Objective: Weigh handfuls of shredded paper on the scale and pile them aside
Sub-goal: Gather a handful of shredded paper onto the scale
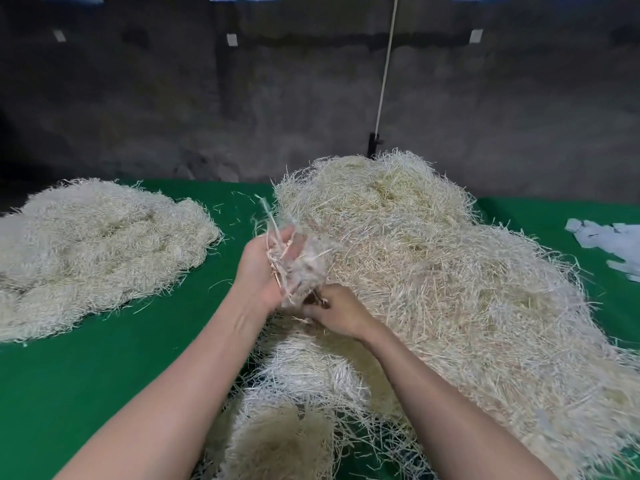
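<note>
A big heap of pale shredded paper covers the middle and right of the green table. A second, flatter pile of shredded paper lies at the left. My left hand is raised at the big heap's left edge, palm up, holding a blurred handful of shredded paper. Just below it, my right hand is closed on strands at the bottom of that handful. No scale is in view.
Pale blue-white paper scraps lie at the table's right edge. A dark wall rises behind the table, with a white cord hanging down to a black clamp. Bare green cloth shows between the two piles.
</note>
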